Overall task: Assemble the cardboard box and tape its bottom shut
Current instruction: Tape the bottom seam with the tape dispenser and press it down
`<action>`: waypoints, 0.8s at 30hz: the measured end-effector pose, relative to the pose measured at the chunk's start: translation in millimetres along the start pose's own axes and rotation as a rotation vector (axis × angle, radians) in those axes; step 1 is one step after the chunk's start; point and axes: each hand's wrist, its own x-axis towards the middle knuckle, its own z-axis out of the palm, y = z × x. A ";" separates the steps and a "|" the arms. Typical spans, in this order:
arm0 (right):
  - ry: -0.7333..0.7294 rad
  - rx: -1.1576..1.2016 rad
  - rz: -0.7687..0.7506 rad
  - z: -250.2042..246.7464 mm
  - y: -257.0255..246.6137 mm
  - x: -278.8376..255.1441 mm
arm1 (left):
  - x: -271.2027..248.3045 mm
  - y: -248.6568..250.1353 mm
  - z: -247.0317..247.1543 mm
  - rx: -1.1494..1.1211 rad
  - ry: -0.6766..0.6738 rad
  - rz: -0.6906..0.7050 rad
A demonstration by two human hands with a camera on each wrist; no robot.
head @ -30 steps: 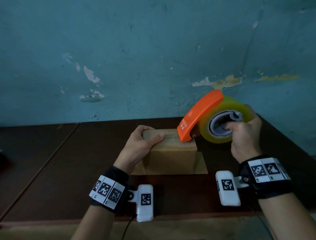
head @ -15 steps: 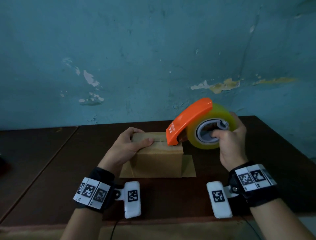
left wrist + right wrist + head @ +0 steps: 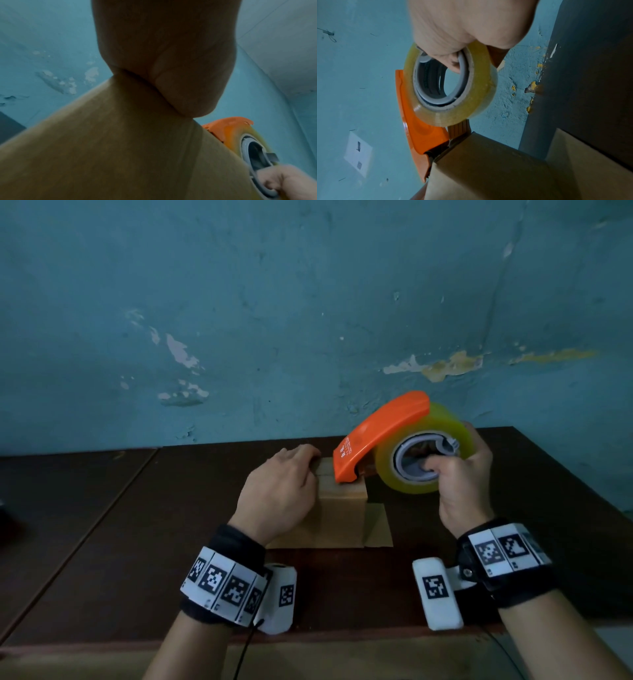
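Taping step: cardboard box (image 3: 342,508) sat upturned on tabletop (image 3: 137,525), left hand (image 3: 279,494) flat on its top with grip loose, right hand (image 3: 460,474) clamped on tape dispenser (image 3: 380,436) nosing the seam; next probably drag tape along, then cut.

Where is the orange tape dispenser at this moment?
In the head view, the orange tape dispenser is right of centre, held by the right hand; its front edge rests on the top of the cardboard box, beside the left hand.
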 end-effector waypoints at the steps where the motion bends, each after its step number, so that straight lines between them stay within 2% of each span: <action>1: 0.002 -0.004 0.003 0.0 0.4 0.3 | -0.4 -0.1 1.5 0.011 0.003 0.002; 7: 0.007 0.010 0.003 0.5 -0.3 -0.3 | -1.2 -5.1 7.4 0.107 0.016 0.087; 17: -0.009 0.001 -0.016 -0.1 -0.4 -1.6 | -0.4 11.8 -3.5 0.099 -0.150 -0.031; 24: -0.021 0.009 -0.005 -1.4 0.9 -0.8 | 2.9 -0.2 -1.1 -0.022 -0.203 0.050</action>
